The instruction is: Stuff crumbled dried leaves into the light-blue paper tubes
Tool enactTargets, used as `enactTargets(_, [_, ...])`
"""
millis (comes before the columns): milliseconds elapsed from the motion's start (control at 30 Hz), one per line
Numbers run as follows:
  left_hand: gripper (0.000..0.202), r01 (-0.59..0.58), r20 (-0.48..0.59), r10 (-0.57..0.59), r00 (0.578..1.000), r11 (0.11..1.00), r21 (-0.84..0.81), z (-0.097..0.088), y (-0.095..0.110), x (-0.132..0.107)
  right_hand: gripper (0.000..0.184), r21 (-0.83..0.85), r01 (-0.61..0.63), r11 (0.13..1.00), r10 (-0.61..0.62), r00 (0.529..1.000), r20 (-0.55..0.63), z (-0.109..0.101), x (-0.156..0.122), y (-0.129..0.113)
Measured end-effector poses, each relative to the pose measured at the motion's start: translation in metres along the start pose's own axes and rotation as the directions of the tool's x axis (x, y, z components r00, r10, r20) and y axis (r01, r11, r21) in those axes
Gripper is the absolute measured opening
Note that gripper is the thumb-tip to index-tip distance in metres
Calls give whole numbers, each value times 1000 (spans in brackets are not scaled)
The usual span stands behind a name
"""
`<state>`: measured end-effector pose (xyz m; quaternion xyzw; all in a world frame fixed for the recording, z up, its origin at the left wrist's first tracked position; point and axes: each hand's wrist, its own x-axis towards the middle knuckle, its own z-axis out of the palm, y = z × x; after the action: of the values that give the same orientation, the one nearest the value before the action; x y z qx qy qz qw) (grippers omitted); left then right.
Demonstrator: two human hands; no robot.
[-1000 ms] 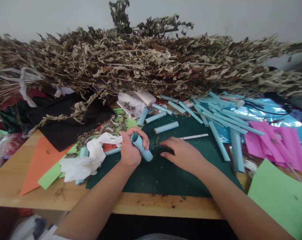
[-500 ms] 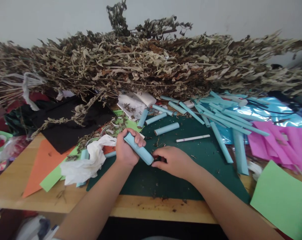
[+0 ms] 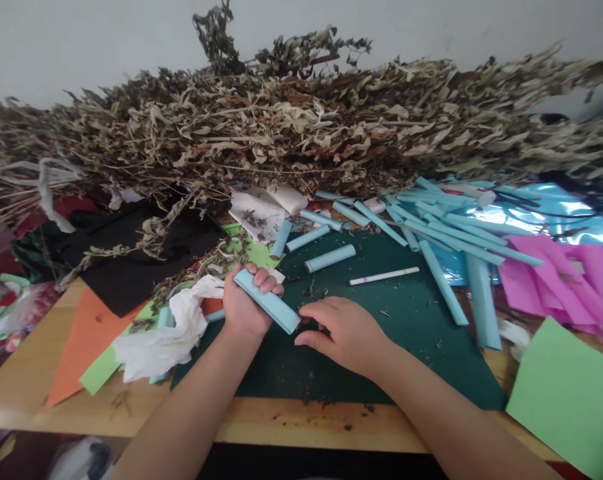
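Note:
A light-blue paper tube [image 3: 267, 301] lies slanted in my left hand [image 3: 246, 307], whose fingers are wrapped round its upper part. The tube's lower end points toward my right hand [image 3: 344, 333]. That hand is just beside the open end, thumb and forefinger apart, with nothing clear between them; its other fingers are curled underneath and partly hidden. Below both hands is a dark green mat [image 3: 281, 373] sprinkled with dry leaf crumbs. Beyond them rest another blue paper tube [image 3: 330, 259] and a thin white stick [image 3: 384, 276].
Dried leafy stalks [image 3: 281, 133] are heaped along the wall. Several thin blue paper rolls [image 3: 451, 233] pile up at the right, near pink paper [image 3: 551, 280] and a green sheet [image 3: 571, 393]. Crumpled white tissue [image 3: 166, 333], orange paper [image 3: 84, 347] and a black sheet [image 3: 116, 260] lie left.
My right thumb and forefinger have spread apart at the tube's lower end. The tube and my left hand have shifted slightly left in view and turned a little.

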<state>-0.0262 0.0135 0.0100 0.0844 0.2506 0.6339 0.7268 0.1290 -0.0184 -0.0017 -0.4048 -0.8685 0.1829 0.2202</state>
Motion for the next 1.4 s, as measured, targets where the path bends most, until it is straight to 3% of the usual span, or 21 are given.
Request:
enactTargets(300, [32, 24, 22, -24, 999, 1000, -17, -1, -1, -2, 20, -88, 44, 995, -52, 994, -97, 6, -3, -2])
enactTargets(533, [33, 24, 27, -24, 999, 1000, -13, -1, -1, -2, 26, -326, 167, 931, -236, 954, -186, 7, -5, -1])
enactTargets(733, [31, 32, 33, -31, 999, 999, -14, -2, 2, -1, 19, -387, 194, 901, -274, 948, -164, 6, -6, -2])
enactTargets(867, [31, 24, 41, -23, 999, 1000, -9, -3, 4, 0, 21, -351, 169, 921, -224, 967, -124, 3, -4, -1])
enactTargets(1167, [32, 1, 5, -1, 1000, 999, -42, -1, 7, 4, 20, -388, -77, 918, 41, 994, -100, -6, -4, 22])
enactTargets(1267, [31, 19, 9, -18, 1000, 999, -43, -1, 6, 3, 25, -392, -59, 918, 38, 997, -61, -9, -5, 19])
enactTargets(1400, [32, 71, 25, -71, 997, 997, -3, -1, 1, 0, 45, -348, 82, 934, -103, 994, -42, -8, -3, 9])
